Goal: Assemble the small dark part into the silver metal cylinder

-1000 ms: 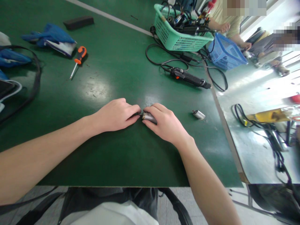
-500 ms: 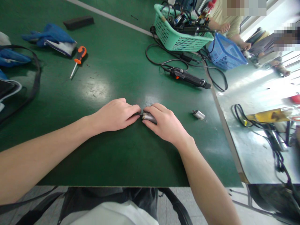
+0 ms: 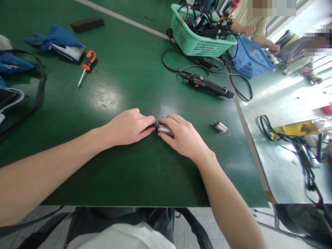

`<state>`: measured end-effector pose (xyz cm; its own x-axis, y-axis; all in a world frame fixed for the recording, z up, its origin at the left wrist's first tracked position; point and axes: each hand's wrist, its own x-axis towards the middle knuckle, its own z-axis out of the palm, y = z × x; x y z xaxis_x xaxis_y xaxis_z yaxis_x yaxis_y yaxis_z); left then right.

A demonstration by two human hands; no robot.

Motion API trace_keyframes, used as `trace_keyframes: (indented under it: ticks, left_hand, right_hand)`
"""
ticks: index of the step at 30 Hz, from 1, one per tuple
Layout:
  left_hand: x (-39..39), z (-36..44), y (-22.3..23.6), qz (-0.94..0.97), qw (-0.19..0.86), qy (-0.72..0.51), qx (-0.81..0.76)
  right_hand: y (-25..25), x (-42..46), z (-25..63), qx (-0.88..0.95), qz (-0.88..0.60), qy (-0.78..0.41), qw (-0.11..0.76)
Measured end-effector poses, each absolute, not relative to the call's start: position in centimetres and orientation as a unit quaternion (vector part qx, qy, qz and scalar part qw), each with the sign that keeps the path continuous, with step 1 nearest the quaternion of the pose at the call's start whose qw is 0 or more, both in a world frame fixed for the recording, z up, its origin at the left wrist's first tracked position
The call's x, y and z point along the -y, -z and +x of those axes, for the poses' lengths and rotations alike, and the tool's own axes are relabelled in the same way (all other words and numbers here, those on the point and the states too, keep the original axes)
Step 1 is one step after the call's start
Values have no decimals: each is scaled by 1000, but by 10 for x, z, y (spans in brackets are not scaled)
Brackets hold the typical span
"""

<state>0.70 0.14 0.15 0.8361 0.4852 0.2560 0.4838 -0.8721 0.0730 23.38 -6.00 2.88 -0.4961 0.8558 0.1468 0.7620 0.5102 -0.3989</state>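
Observation:
My right hand [image 3: 183, 136] is closed around a grey metal cylinder [image 3: 165, 129], which looks like a small motor and lies low over the green table. Its left end points at my left hand [image 3: 136, 127], whose thumb and fingers are pinched on a thin black piece [image 3: 153, 126] at that end. Most of the black piece is hidden by the fingers. To the right, a second, smaller metal cylinder [image 3: 220, 127] with a dark tip rests on the table, apart from both hands.
A black electric screwdriver [image 3: 210, 86] with its cord lies beyond my right hand. Behind it stand a green basket [image 3: 202, 46] full of cables and a blue basket [image 3: 249, 62]. An orange-handled screwdriver [image 3: 89, 60], blue gloves [image 3: 59, 39] and a dark block [image 3: 87, 24] lie far left. Co-workers sit at upper right.
My hands and the cylinder between them show no clear movement. At the upper right, a co-worker's hand has shifted slightly.

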Motion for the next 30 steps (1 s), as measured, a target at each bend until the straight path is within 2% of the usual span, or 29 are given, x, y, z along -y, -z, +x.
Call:
trace_keyframes:
  ticks: [30]
  left_hand:
    - [-2,7,-2,959,30,-131,-249]
  right_hand:
    - [-26,60,235,860,-457,-149,174]
